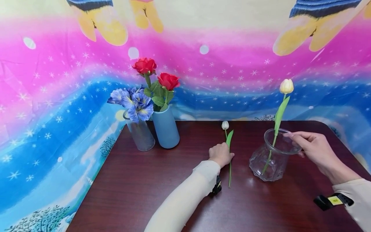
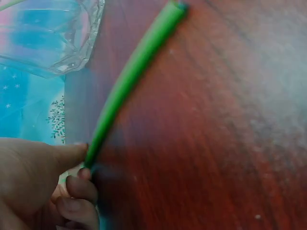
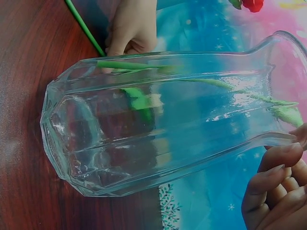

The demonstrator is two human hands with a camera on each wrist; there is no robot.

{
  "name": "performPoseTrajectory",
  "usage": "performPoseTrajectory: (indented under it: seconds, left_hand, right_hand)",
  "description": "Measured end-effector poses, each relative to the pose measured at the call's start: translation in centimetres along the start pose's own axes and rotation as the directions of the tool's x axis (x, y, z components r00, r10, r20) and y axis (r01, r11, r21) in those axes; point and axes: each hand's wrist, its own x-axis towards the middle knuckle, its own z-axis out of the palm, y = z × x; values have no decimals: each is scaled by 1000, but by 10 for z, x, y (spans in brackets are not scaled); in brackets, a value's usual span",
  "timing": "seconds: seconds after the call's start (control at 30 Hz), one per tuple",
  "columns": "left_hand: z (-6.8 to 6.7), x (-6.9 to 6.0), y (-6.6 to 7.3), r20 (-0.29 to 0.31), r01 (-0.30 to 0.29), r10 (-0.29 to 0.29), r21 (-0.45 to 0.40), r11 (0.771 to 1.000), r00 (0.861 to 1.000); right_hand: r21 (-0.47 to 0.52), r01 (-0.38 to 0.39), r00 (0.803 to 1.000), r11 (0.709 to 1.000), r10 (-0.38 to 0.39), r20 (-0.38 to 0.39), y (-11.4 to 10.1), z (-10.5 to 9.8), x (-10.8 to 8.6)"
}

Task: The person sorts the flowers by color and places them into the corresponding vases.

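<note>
My left hand [image 1: 221, 154] pinches the green stem of a white tulip [image 1: 225, 125] low over the table. In the left wrist view the lower stem [image 2: 129, 79] runs out past the thumb and fingertips. A clear glass vase [image 1: 268, 162] stands to the right, holding another tulip [image 1: 286, 86] with a cream head and one long leaf. At the vase's flared rim my right hand [image 1: 314, 148] grips the glass between thumb and fingers. The right wrist view shows the faceted vase [image 3: 115, 143] with the tulip stem inside it and the fingers [image 3: 278, 167] at its rim.
At the back left stand a blue vase [image 1: 166, 129] with two red roses [image 1: 168, 81] and a clear handled jug [image 1: 142, 138] with blue-purple flowers [image 1: 134, 101]. The dark wooden table [image 1: 130, 193] meets a colourful printed cloth [image 1: 232, 64] behind.
</note>
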Motion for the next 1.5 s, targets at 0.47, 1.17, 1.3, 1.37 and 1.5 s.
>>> performPoseTrajectory:
  seconds: [0.47, 1.17, 1.3, 1.37, 1.5]
  left_hand:
    - [-4, 2, 1, 56, 1, 0, -19, 1000, 998]
    - [-3, -6, -8, 90, 81, -63, -223, 971, 994]
    - [-8, -10, -8, 64, 81, -66, -264, 961, 996]
    - [-10, -11, -8, 55, 84, -72, -283, 955, 996]
    - [-13, -13, -7, 51, 99, -88, -300, 949, 995]
  right_hand:
    - [-10, 22, 1000, 1000, -22, 2, 1, 0, -1]
    - [-17, 21, 1000, 1000, -21, 0, -1, 0, 0]
    - [-7, 20, 1000, 1000, -20, -2, -1, 0, 0]
    - [-8, 20, 1000, 1000, -20, -1, -1, -1, 0]
    - [-12, 13, 1000, 1000, -13, 3, 0, -1, 0]
